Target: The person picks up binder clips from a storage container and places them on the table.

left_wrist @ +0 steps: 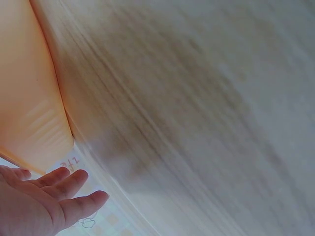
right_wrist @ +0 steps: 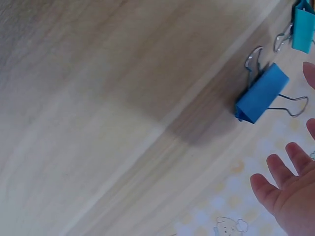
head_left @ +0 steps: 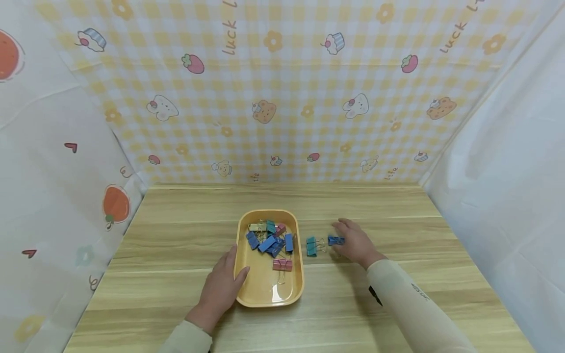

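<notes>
At the left side of an orange-yellow tray (head_left: 267, 299), my left hand (head_left: 220, 284) rests with its thumb over the rim. Its other fingers reach forward along the outer wall, loosely extended in the left wrist view. My right hand (head_left: 355, 242) is spread beside a blue binder clip (head_left: 336, 240), partly covering it in the head view. In the right wrist view that blue binder clip (right_wrist: 263, 93) stands apart from the relaxed fingers (right_wrist: 280, 172), both wire handles folded out. A teal binder clip (head_left: 311, 246) lies between it and the tray.
Inside the tray are several binder clips: blue ones (head_left: 267, 243), a teal one (head_left: 270, 226), a yellow one (head_left: 257, 227) and pink ones (head_left: 282, 264). A wood-grain table (head_left: 185, 211) bears it all. Patterned cloth (head_left: 291, 137) hangs behind, with white cloth at both sides.
</notes>
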The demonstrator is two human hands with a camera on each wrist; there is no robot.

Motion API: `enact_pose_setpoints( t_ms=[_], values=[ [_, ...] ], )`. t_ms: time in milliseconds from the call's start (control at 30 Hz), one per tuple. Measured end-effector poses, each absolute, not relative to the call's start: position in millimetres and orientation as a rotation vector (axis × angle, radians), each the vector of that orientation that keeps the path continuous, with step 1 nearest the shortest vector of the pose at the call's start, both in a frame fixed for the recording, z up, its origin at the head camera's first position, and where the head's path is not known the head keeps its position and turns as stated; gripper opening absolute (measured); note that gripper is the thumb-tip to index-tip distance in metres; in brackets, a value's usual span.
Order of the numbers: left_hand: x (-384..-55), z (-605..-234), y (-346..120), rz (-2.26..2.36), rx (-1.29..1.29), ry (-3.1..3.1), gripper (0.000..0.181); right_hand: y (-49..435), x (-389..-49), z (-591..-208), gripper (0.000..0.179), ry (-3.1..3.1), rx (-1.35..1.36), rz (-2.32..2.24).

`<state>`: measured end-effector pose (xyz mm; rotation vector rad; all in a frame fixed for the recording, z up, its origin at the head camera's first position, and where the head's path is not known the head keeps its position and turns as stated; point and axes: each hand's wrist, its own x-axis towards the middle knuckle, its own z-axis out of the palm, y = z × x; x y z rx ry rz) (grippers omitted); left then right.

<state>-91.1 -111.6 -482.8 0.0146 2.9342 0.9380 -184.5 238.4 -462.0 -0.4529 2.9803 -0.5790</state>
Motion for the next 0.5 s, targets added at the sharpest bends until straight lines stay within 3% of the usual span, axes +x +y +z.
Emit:
enact_pose_setpoints(
  t_ms=[500],
  values=[
    [-91,-483,-112,0.922,0.006,2.921,0.072,225,-184,-443,0.071,3.104,-0.519,-0.561]
  ],
)
